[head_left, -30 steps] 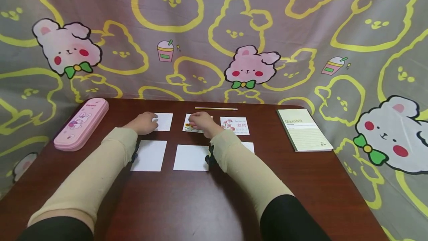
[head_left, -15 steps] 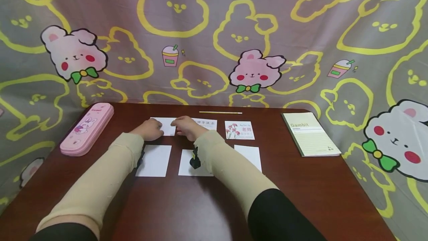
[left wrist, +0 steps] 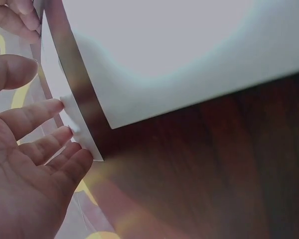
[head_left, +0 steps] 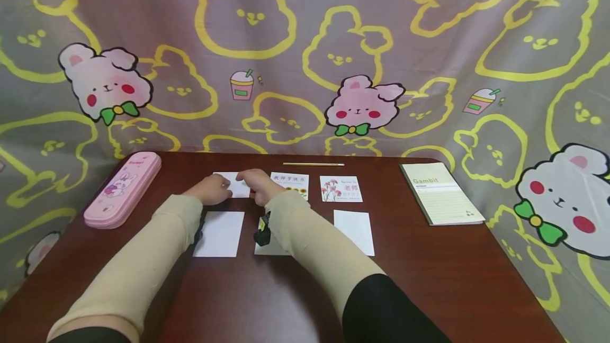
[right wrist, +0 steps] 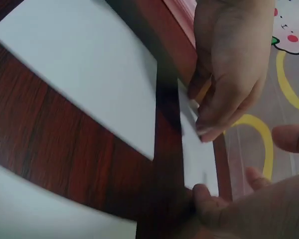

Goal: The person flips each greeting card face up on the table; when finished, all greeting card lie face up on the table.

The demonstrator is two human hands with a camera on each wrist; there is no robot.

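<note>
In the head view my left hand and right hand are at either side of a blank white card at the left of the back row. The left fingertips rest on this card in the left wrist view, with the hand loosely extended. From the right wrist view, my right thumb touches the card's near end while the other fingers stay spread apart. Beside the right hand lies a sunflower card with Chinese writing, then a card with pink flowers.
Blank white cards lie in the front row at left, middle, partly under the right wrist, and right. A pink pencil case is at far left, a Gambit notebook at right, a pencil behind. A patterned curtain borders the table.
My right hand has moved left from over the sunflower card to the blank card's right edge, uncovering the sunflower card. The left hand stays at that blank card's left side.
</note>
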